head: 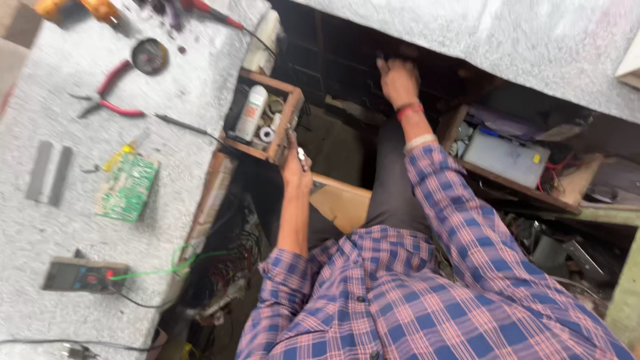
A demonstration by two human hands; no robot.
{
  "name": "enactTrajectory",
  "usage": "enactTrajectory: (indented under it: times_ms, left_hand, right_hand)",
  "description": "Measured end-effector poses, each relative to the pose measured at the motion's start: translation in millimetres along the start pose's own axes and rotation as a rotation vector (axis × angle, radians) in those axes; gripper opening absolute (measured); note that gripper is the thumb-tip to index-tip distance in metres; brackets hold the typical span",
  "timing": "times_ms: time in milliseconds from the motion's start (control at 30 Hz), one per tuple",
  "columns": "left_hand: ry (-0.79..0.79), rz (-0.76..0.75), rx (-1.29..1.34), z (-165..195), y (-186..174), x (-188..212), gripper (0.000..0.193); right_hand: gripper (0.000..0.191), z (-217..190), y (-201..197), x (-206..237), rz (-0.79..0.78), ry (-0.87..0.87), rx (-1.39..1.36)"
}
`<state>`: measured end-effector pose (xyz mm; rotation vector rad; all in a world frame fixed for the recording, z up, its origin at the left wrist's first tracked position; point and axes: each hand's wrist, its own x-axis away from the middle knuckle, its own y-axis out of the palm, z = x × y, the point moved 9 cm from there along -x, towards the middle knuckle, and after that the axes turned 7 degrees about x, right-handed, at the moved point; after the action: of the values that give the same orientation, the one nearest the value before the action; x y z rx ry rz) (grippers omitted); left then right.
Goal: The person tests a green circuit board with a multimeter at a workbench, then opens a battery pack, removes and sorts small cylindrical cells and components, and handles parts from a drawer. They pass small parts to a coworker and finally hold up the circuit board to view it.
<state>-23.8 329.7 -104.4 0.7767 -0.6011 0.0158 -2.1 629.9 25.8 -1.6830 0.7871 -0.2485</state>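
Landmark: the open wooden tray box (pixel 288 119) fixed at the edge of the grey speckled workbench (pixel 53 220); all positions below are given from it.
Left hand (pixel 295 167): just below the box's near corner, closed around a small silver-tipped tool (pixel 302 157) that sticks up beside the box wall.
Right hand (pixel 398 81): well to the right of the box, reaching up into the dark recess under the second grey speckled bench top (pixel 533 47); the fingers are blurred, so I cannot tell whether they grip anything.
Box contents: a white cylindrical spray can with a green band (pixel 251 112) lying along it, and a small white roll of tape (pixel 267 134) beside the can.
Second container: a wooden shelf (pixel 527 193) far right of the box, holding a pale grey rectangular battery-like block (pixel 507 159) with red wires (pixel 557 170) next to it.
Risk 1: the tool tip stands close to the box wall; a jerk of the left hand could likely knock the box or its can.
Risk 2: the right hand works unseen in a dark recess; a blind reach may snag on wiring or hard edges.
Risk 3: the green circuit board (pixel 127 188) and the dark handheld meter (pixel 85 275), left of the box, lie near trailing leads that a pull could drag off.
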Motion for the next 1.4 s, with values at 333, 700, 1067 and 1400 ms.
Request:
enactTrajectory:
  times_ms: [333, 700, 1067, 1400]
  left_hand:
    - [0.138, 0.018, 0.041, 4, -44, -64, 0.029]
    - [-0.134, -0.029, -0.319, -68, 8, -38, 0.036]
    - [-0.197, -0.427, -0.731, -169, 104, -95, 0.021]
    - [0.050, -0.565, -0.803, -142, 56, -50, 0.033]
  right_hand:
    - [0.046, 18, 90, 86, -0.222, 0.052, 0.033]
    - [0.032, 19, 28, 99, -0.223, -0.112, -0.526]
    - [0.043, 111, -50, 88, 0.079, -0.131, -0.002]
    - [0.026, 92, -45, 143, 0.068, -0.134, -0.070]
